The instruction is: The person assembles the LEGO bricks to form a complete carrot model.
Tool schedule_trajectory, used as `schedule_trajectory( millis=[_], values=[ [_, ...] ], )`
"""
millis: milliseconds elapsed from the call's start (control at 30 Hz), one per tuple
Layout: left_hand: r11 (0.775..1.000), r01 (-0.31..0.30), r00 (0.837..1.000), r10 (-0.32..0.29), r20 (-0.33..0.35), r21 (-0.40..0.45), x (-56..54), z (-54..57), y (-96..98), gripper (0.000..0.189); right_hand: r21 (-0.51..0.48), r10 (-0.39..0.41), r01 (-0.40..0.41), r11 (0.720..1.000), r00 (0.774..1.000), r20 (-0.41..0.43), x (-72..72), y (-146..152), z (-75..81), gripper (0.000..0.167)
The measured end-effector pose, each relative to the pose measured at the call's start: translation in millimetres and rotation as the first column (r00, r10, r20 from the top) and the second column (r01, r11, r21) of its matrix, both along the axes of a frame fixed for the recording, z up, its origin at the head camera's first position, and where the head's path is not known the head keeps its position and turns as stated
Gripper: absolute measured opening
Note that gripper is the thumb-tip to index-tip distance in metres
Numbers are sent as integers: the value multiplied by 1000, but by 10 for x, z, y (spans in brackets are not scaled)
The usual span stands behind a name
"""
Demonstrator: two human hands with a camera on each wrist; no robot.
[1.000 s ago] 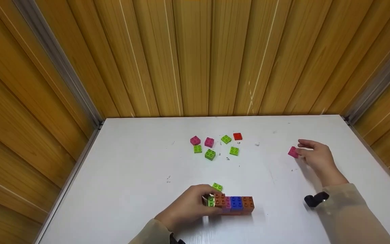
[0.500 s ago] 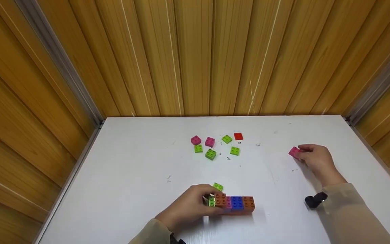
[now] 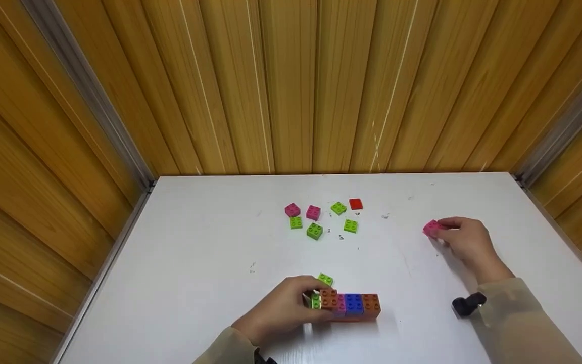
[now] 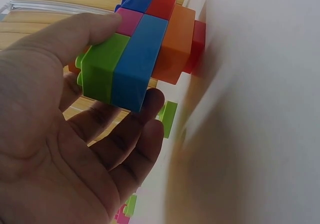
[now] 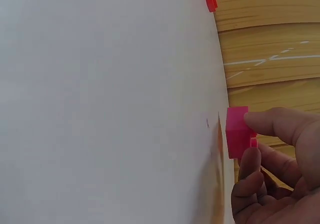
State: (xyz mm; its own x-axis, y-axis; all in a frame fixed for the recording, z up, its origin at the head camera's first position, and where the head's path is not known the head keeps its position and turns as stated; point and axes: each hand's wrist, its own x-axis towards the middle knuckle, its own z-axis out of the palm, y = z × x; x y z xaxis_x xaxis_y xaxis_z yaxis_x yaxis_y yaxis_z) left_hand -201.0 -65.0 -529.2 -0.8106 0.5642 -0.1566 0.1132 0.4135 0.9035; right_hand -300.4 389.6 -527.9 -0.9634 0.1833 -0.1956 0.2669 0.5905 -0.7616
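Observation:
My left hand (image 3: 284,305) grips the left end of a built block of toy building bricks (image 3: 354,303), thumb on the near side and fingers behind. The left wrist view shows its layers: a green brick (image 4: 102,66) and a pink one over a blue brick (image 4: 140,63), with orange (image 4: 175,46) and red underneath. Over at the right, my right hand (image 3: 470,245) pinches a pink brick (image 3: 432,228) between thumb and fingers. In the right wrist view this pink brick (image 5: 238,132) is held by one end, its studs facing the palm.
Behind the built block lies a thin green brick (image 3: 325,279). Farther back are scattered pink bricks (image 3: 313,212), several green bricks (image 3: 314,231) and a flat red brick (image 3: 355,203). Wood-patterned panels (image 3: 291,91) wall the white table (image 3: 195,242) at the back and sides.
My right hand has closed its fingers onto the pink brick and shifted it slightly left. The left hand and the built block have stayed in place.

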Motion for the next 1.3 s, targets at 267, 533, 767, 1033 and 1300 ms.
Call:
schedule_trajectory(
  millis=[267,533,767,1033,1300],
  values=[
    [1000,-2,1000,3,11,-14,0,12,6,31,26,48,-48,999,999,-14,82,-223,76,60],
    [1000,-6,1000,6,14,-9,-2,20,8,32,31,124,-121,992,988,-92,163,-482,141,55],
    [1000,-13,1000,13,28,-26,-12,19,22,32,-12,151,-155,988,975,-165,277,-732,203,49],
    [1000,-22,999,23,38,-11,-4,2,12,29,-108,218,-240,965,959,-183,466,-969,249,41],
    [1000,-17,998,18,55,-14,-11,-7,7,31,-143,320,-351,925,926,-201,602,-1068,306,35]
  ],
)
